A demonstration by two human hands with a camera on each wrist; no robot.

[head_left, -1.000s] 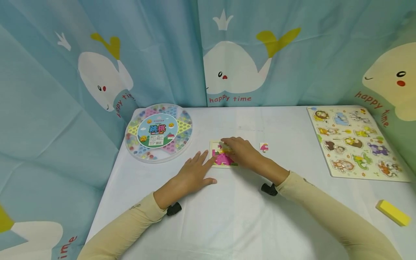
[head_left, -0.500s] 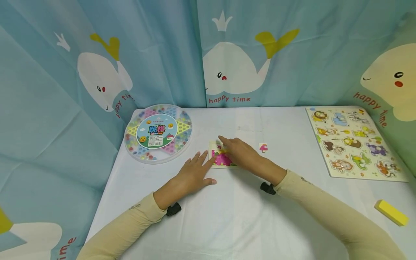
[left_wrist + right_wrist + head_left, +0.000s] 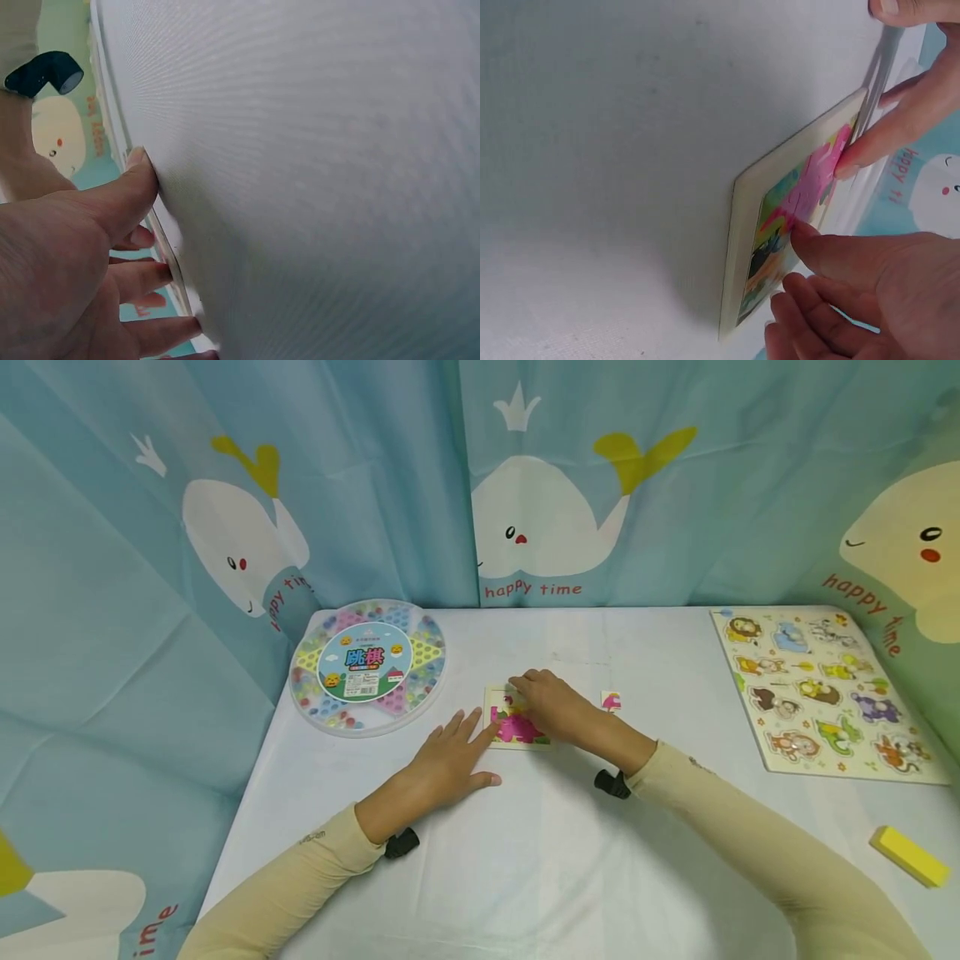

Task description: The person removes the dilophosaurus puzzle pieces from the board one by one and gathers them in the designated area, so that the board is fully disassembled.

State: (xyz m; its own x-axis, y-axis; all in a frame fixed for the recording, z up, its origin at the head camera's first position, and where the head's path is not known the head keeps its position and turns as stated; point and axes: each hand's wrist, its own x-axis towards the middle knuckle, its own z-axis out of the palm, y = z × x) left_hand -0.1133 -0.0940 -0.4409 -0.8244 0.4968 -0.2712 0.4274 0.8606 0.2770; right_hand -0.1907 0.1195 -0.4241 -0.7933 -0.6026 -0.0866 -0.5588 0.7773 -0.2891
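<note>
A small square jigsaw puzzle (image 3: 517,728) with a pale frame and a pink animal picture lies flat on the white table. My left hand (image 3: 447,760) is spread on the table at its left, and a fingertip (image 3: 847,171) rests on the pink part. My right hand (image 3: 558,706) is over the puzzle's upper right, hiding that part in the head view. In the right wrist view its thumb (image 3: 814,244) touches the picture, while the other fingers bend loosely beside the board. No lifted piece shows. One loose pink-and-white puzzle piece (image 3: 611,700) lies to the right.
A round Chinese checkers box (image 3: 367,668) with coloured beads stands at the back left. An animal peg puzzle board (image 3: 828,689) lies at the back right, and a yellow block (image 3: 909,857) near the right edge. A whale-print curtain (image 3: 375,485) hangs behind the table (image 3: 525,877).
My right hand's index finger, stretched out over the puzzle's top half a second ago, is now drawn in and bent. My left hand and the loose piece have stayed in place.
</note>
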